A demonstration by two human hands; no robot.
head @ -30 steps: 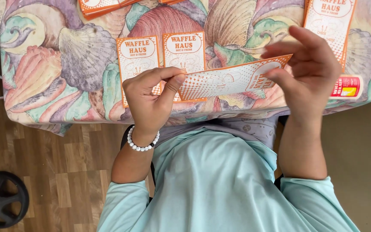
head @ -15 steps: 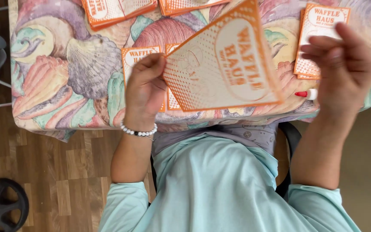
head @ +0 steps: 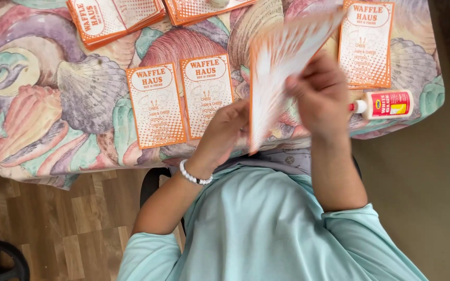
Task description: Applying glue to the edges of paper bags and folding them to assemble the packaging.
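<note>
Head view: the person holds an orange-and-white printed card [head: 282, 67] up off the table [head: 37, 104], between the two hands. The card is blurred, so its print cannot be made out, but its long axis runs from near-left, by the lower corner, up to far-right. The right hand [head: 321, 96] grips the card's right edge about midway, fingers curled over it. The left hand [head: 227, 127] sits at the card's near-left corner; whether it pinches the corner or only touches it cannot be told from the blur. A white bead bracelet [head: 194, 176] circles the left wrist.

Of the two, the right hand has the firmer purchase and lies farther along the card.

On the shell-patterned cloth, two flat cards [head: 180, 101] lie side by side just left of the left hand, a third card [head: 365, 44] lies far right, and stacks of cards [head: 115, 18] sit at the far edge. A glue bottle [head: 386, 104] lies on its side to the right of the right hand, near the table's edge.
</note>
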